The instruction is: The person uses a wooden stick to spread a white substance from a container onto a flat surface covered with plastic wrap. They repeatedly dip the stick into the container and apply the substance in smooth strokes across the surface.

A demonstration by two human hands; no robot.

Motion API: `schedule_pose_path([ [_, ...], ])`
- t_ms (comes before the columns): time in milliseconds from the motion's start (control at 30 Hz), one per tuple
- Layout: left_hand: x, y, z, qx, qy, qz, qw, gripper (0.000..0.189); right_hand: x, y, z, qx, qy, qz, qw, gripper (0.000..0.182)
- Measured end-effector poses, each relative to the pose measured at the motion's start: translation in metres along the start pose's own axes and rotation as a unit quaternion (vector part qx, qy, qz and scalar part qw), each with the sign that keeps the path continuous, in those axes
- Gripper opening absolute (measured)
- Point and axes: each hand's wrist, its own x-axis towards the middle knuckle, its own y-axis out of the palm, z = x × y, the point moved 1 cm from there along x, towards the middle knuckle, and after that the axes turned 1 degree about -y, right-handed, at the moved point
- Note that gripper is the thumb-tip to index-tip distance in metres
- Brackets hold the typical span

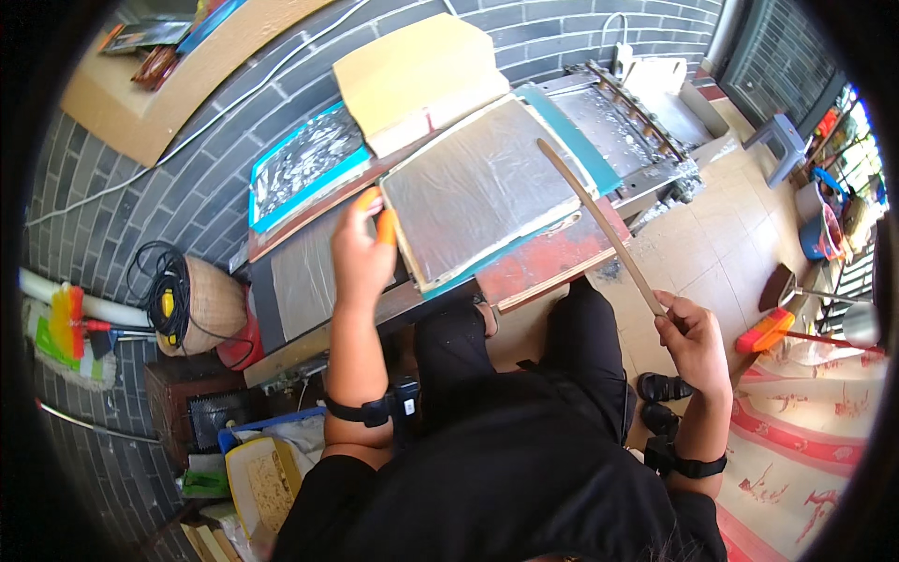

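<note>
My right hand (692, 341) grips the near end of a long, thin, flat wooden strip (604, 223). The strip slants up and left, its far end over a stack of thin translucent sheets (484, 190). At the left edge of that stack is my left hand (362, 253), with orange covers on the thumb and a finger. These fingers are apart with nothing visible between them; whether they touch the sheets is unclear. Under the stack lies a teal mat (572, 137), and below it a worn reddish board (551, 263).
A blue-rimmed tray (309, 165) of silvery pieces and a yellowish cardboard sheet (425, 77) lie behind the stack. A metal rig (607, 123) stands at the right end. Another film sheet (302, 281) lies left. A grey stool (779, 144) stands on the tiled floor.
</note>
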Motion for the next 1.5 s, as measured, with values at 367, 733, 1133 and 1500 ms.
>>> schedule_pose_path([
  [367, -0.013, 0.120, -0.117, 0.081, 0.208, 0.188, 0.957, 0.053, -0.018, -0.022, -0.008, 0.025, 0.004, -0.029, 0.999, 0.031],
  [733, -0.014, 0.127, -0.117, 0.094, 0.197, 0.187, 0.958, 0.054, -0.049, -0.073, -0.024, 0.094, 0.009, 0.035, 0.995, 0.034],
  [1133, -0.009, 0.128, -0.131, 0.076, 0.214, 0.207, 0.952, 0.060, -0.043, -0.071, -0.020, 0.016, 0.005, 0.084, 0.996, 0.031],
  [1500, -0.003, 0.124, -0.133, -0.020, 0.166, 0.200, 0.965, 0.075, -0.040, -0.067, -0.017, 0.031, 0.012, 0.080, 0.996, 0.029],
])
